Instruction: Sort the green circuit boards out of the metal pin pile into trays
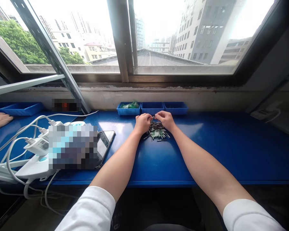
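Observation:
A loose pile of thin metal pins (162,125), dark and silvery, lies on the blue tabletop. Among them, toward the front, is a small green piece (157,133) that looks like clear-wrapped plastic. At the pile's back left, my left hand (143,123) has its fingers pinched together. Opposite it, my right hand (167,120) is closed in a pinch over the back right of the pile. The two sets of fingertips are close together, with a small thin piece between them too tiny to make out clearly.
Behind the pile stand a blue bin (129,110) of green pieces and two more blue bins (152,111). Left are a white power strip (33,166) with chargers and cables, and a phone (106,144). Another person's hand (0,121) rests far left, near a metal frame (72,86).

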Available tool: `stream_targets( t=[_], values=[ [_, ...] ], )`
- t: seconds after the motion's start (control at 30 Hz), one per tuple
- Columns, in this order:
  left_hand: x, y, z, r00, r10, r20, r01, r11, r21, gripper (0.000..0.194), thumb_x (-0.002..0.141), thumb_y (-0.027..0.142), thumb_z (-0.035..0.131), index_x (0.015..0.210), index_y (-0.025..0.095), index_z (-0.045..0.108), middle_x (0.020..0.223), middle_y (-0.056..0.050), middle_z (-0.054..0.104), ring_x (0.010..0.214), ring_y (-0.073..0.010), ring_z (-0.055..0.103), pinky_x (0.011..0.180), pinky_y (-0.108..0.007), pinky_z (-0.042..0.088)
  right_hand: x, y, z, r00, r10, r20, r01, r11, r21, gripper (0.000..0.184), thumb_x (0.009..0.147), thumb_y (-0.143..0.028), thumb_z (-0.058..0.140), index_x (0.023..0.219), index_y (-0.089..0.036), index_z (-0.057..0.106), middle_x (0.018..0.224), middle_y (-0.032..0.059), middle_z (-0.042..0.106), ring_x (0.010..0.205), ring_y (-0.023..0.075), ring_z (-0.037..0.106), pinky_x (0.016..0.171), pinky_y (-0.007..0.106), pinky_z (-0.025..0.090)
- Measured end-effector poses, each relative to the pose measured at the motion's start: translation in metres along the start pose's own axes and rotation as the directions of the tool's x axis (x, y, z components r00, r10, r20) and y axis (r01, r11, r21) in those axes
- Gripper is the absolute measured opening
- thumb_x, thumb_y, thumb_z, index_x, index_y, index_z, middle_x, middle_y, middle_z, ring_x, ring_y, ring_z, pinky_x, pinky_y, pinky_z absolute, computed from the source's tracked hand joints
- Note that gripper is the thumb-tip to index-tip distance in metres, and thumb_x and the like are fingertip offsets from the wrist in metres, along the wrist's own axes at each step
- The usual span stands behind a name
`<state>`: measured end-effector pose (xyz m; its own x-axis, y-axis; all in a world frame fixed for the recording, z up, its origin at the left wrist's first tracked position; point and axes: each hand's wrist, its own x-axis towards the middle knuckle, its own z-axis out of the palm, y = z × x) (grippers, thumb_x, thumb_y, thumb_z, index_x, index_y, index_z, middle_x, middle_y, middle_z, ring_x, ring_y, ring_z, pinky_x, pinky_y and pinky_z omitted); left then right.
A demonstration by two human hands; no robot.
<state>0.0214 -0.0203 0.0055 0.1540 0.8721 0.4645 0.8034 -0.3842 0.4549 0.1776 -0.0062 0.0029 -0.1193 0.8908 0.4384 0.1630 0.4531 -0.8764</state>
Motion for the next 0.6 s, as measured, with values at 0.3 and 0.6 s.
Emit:
stream_targets(
  t=[0.3,0.6],
  values=[
    [0.0003,-0.0040,0.0034,0.998,0.019,-0.055,-0.021,0.999,-0.028,0.021,0.089,0.023,0.046,0.088,0.023,0.067,0.096,-0.002,0.069,0.096,-0.0176,0.060,0.093,-0.034,0.037,0.0020,0.0026,-0.0033,0.998,0.043,-0.039,-0.039,0.995,0.088,0.028,0.067,-0.045,0.067,0.067,-0.017,0.066,0.066,0.0033,0.066,0.062,0.0173,0.058,0.060,0.028,0.046],
    [0.0012,-0.0038,0.0037,0.996,-0.056,-0.074,0.055,0.998,-0.020,0.022,0.090,0.031,0.046,0.100,0.023,0.064,0.106,-0.004,0.067,0.104,-0.0198,0.058,0.094,-0.034,0.038,0.0028,0.0073,-0.0052,0.997,0.015,-0.075,-0.008,0.996,0.091,0.023,0.070,-0.039,0.065,0.074,-0.017,0.070,0.074,0.0036,0.068,0.070,0.0187,0.060,0.067,0.029,0.047]
  ],
)
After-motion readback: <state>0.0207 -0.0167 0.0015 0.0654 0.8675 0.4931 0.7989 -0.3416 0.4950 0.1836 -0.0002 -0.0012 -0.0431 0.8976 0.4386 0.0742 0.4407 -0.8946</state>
